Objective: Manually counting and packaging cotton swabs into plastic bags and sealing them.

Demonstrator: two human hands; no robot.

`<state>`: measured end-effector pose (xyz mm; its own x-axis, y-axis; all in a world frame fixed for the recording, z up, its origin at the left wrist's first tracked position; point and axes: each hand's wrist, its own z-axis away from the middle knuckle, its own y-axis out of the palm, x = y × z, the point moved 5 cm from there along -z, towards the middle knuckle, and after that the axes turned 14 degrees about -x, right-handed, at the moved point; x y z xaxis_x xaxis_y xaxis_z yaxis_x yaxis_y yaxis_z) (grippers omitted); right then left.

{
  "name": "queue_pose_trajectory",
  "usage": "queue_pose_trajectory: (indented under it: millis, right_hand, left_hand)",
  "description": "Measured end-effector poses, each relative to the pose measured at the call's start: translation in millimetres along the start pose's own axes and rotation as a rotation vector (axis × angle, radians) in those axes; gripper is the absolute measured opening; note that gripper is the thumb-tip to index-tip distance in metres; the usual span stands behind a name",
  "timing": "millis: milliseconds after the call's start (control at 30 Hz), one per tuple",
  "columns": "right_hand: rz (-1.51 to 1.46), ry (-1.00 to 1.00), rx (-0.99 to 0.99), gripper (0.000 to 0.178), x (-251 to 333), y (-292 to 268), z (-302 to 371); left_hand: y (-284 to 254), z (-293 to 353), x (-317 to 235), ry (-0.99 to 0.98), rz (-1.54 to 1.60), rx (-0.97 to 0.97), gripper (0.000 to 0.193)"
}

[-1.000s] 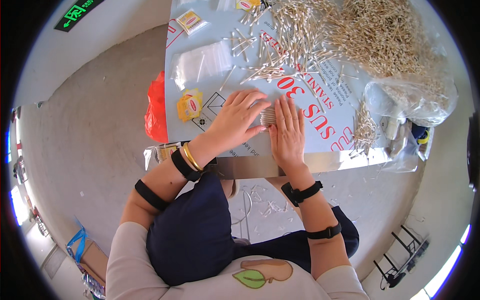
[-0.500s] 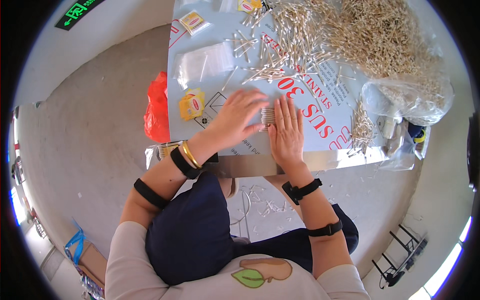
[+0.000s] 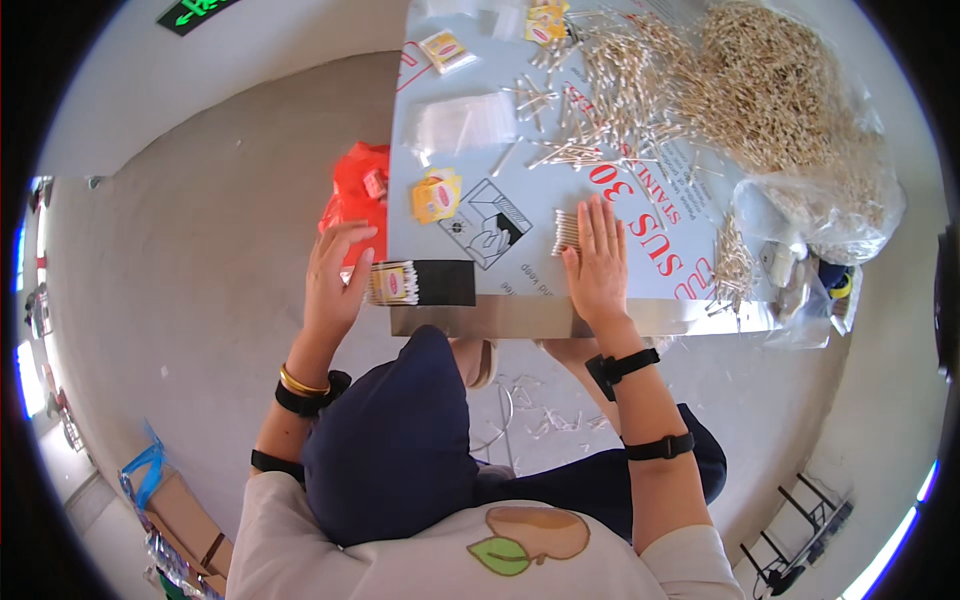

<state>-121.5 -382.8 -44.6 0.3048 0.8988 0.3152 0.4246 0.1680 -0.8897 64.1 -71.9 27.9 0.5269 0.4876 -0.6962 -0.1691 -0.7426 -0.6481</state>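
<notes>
My right hand [image 3: 600, 270] lies flat, fingers stretched out, at the right side of a small row of cotton swabs [image 3: 565, 232] on the table; its palm covers part of the row. My left hand [image 3: 336, 275] is off the table's left edge with fingers apart, holding nothing that I can see. Close by its fingertips is a clear pack of cotton swabs [image 3: 393, 283] with a yellow label, at one end of a black rectangle [image 3: 446, 283] on the table's near left corner. A red plastic bag [image 3: 355, 195] hangs beyond that hand.
Yellow printed cards [image 3: 436, 196] and a stack of clear plastic bags [image 3: 462, 125] lie on the left of the table [image 3: 540, 190]. Loose swabs [image 3: 625, 80] spread across the back. A heap of swabs [image 3: 770, 85] in a clear bag fills the far right.
My left hand has gone from beside the row of swabs leftward past the table edge, uncovering the labelled pack. My right hand keeps flat by the row. The whole view has shifted slightly.
</notes>
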Motion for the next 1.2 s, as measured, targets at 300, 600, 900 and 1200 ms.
queue_pose_trajectory:
  millis: [300, 600, 900, 1200]
  right_hand:
    - [0.049, 0.004, -0.029, 0.064, 12.4, 8.5, 11.2]
    - [-0.012, -0.076, 0.097, 0.064, 122.2, 34.9, 28.7]
    - [-0.013, -0.100, 0.158, 0.065, 169.2, 50.3, 34.8]
    - [-0.048, -0.111, 0.146, 0.065, 187.1, 55.9, 32.8]
  left_hand:
    - [-11.1, 80.8, 48.1, -0.119, -0.038, -0.146, 0.023]
    - [10.2, 86.6, 89.4, -0.379, 0.235, -0.281, 0.033]
    - [53.5, 73.0, 87.5, -0.611, -0.072, 0.060, 0.043]
    - [84.8, 94.0, 91.7, -1.026, 0.799, -0.115, 0.046]
